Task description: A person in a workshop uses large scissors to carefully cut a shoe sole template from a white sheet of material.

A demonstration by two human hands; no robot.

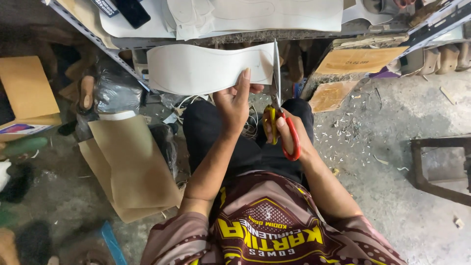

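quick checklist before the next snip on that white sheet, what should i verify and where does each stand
1. Left hand grips the white sheet firmly at its lower edge, thumb on top: ok.
2. Right hand is seated in the red and yellow handles of the scissors: ok.
3. Blades stand at the sheet's right edge, pointing up: ok.
4. Left fingertips lie close beside the blades: not ok, move them away.
5. Blades follow the faint pencilled outline on the sheet: cannot tell.
6. Sheet is free of the shelf rail behind it: cannot tell.
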